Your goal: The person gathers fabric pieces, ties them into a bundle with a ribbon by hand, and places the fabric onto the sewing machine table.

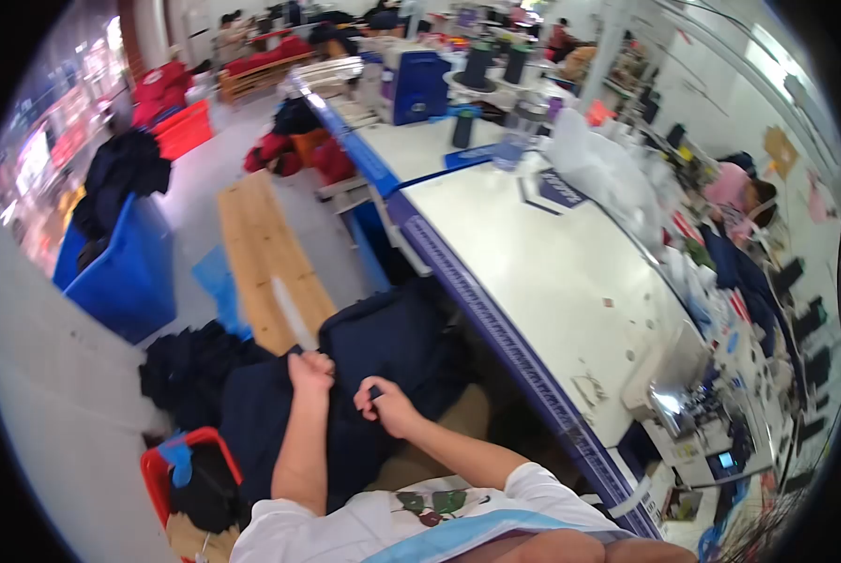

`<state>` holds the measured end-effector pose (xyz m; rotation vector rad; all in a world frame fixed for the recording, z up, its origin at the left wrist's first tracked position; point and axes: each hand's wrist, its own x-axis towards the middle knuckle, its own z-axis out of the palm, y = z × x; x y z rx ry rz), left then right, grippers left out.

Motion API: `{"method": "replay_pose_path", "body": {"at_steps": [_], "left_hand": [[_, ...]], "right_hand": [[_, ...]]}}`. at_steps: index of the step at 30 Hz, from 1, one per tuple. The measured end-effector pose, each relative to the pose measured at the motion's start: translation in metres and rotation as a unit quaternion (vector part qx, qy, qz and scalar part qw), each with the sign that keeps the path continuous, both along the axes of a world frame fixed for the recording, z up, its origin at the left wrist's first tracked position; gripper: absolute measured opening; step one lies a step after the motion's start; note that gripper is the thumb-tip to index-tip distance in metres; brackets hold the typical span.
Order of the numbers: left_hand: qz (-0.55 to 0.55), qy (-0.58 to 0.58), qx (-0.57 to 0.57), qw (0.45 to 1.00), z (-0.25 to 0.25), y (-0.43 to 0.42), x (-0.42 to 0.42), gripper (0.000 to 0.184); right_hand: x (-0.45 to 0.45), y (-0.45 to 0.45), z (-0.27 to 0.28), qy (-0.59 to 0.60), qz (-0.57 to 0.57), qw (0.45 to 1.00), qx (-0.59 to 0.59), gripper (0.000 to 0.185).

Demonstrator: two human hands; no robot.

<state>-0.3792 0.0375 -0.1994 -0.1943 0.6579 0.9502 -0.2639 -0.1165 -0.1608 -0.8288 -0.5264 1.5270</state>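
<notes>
Navy cloth (280,413) is heaped over my lap and at both sides of my hands. My left hand (310,370) is closed above the cloth. A blurred, translucent white strip (293,314) runs up and away from its fingers, and the hand seems to grip its near end. My right hand (389,407) is closed a little to the right, apart from the left. A small dark piece (375,392) shows between its thumb and fingers; its kind is unclear.
A wooden bench (261,244) stretches ahead. At right is a white sewing table (523,253) with a sewing machine (692,403). Blue bin (139,272) and red basket (153,479) stand on the left. Dark thread cones (477,68) and people are farther off.
</notes>
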Motion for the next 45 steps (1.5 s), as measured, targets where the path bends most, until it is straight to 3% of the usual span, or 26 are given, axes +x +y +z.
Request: {"method": "replay_pose_path", "body": {"at_steps": [3,6,7,9,11,12,13,19,21,23,25,27,28,29,30,31,32,33,34,35,36,39,40,41,43,45], "left_hand": [[0.003,0.105,-0.023,0.994,-0.023,0.026,-0.001,0.044],[0.020,0.261,-0.030,0.965,-0.044,0.040,0.006,0.040],[0.014,0.284,0.023,0.959,-0.109,0.066,-0.006,0.036],[0.078,0.293,0.054,0.951,-0.129,0.075,0.013,0.027],[0.034,0.304,0.073,0.949,-0.138,0.077,0.023,0.025],[0.050,0.233,0.096,0.966,-0.106,0.060,0.038,0.031],[0.039,0.220,0.100,0.970,-0.107,0.062,0.043,0.031],[0.007,0.249,0.108,0.962,-0.141,0.075,0.061,0.028],[0.008,0.274,0.107,0.956,-0.148,0.077,0.061,0.028],[0.016,0.301,0.113,0.947,-0.149,0.078,0.059,0.027],[0.020,0.332,0.138,0.933,-0.133,0.078,0.051,0.027],[-0.018,0.329,0.217,0.919,-0.073,0.062,0.034,0.029],[0.039,0.327,0.129,0.935,0.006,0.030,0.055,0.034],[-0.038,0.193,0.264,0.944,0.014,0.011,0.051,0.032],[-0.098,0.122,0.363,0.919,0.051,-0.032,0.058,0.031],[-0.170,0.251,0.274,0.913,0.132,-0.095,0.072,0.030],[-0.328,0.352,0.523,0.703,0.079,-0.126,0.061,0.026],[-0.327,0.408,0.732,0.437,0.025,-0.158,0.050,0.024],[-0.462,0.340,0.726,0.378,0.033,-0.193,0.059,0.022],[-0.469,0.266,0.692,0.481,0.062,-0.200,0.056,0.020],[-0.534,0.260,0.677,0.434,0.082,-0.193,0.052,0.019],[-0.240,0.220,0.853,0.407,0.097,-0.161,0.052,0.021],[-0.278,0.319,0.834,0.356,0.083,-0.149,0.040,0.025],[-0.314,0.413,0.801,0.300,0.062,-0.129,0.024,0.029],[-0.382,0.472,0.790,0.088,0.028,-0.106,-0.009,0.023],[-0.321,0.480,0.815,0.042,0.025,-0.107,-0.017,0.016]], "right_hand": [[-0.003,-0.023,-0.002,-0.271,0.051,0.959,0.064,0.027],[-0.007,-0.052,-0.007,-0.357,0.053,0.924,0.125,0.027],[-0.008,-0.061,-0.013,-0.367,0.047,0.921,0.121,0.025],[-0.005,-0.076,-0.012,-0.392,0.040,0.909,0.134,0.022],[-0.006,-0.090,-0.011,-0.407,0.031,0.905,0.120,0.020],[-0.005,-0.095,-0.013,-0.413,0.026,0.903,0.113,0.019],[-0.005,-0.099,-0.019,-0.407,0.032,0.907,0.108,0.019],[0.007,-0.100,-0.038,-0.334,0.103,0.933,0.088,0.014],[-0.002,-0.100,-0.065,-0.354,0.121,0.927,-0.011,0.015],[-0.007,-0.100,-0.082,-0.404,0.131,0.905,-0.021,0.017],[-0.003,-0.108,-0.073,-0.481,0.128,0.866,0.046,0.020],[-0.002,-0.112,-0.058,-0.422,0.096,0.901,0.029,0.021],[-0.003,-0.112,-0.047,-0.391,0.086,0.916,0.019,0.022],[-0.003,-0.110,-0.033,-0.368,0.065,0.927,-0.026,0.024],[-0.006,-0.108,-0.021,-0.345,0.047,0.935,-0.071,0.026],[-0.008,-0.106,-0.008,-0.320,0.027,0.940,-0.115,0.028],[-0.009,-0.105,-0.006,-0.321,0.019,0.938,-0.131,0.027],[-0.009,-0.107,-0.007,-0.332,0.016,0.934,-0.129,0.026],[-0.010,-0.109,-0.013,-0.346,0.016,0.930,-0.123,0.025],[-0.010,-0.112,-0.020,-0.358,0.020,0.926,-0.114,0.024],[-0.010,-0.114,-0.026,-0.368,0.022,0.924,-0.106,0.023],[-0.004,-0.120,-0.034,-0.343,0.014,0.933,-0.106,0.020],[-0.005,-0.120,-0.036,-0.325,0.010,0.939,-0.112,0.019],[-0.001,-0.117,-0.027,-0.231,-0.014,0.965,-0.121,0.013],[-0.002,-0.108,-0.021,-0.036,-0.069,0.986,-0.148,0.014],[-0.006,-0.106,-0.023,-0.021,-0.073,0.985,-0.154,0.016]]}}
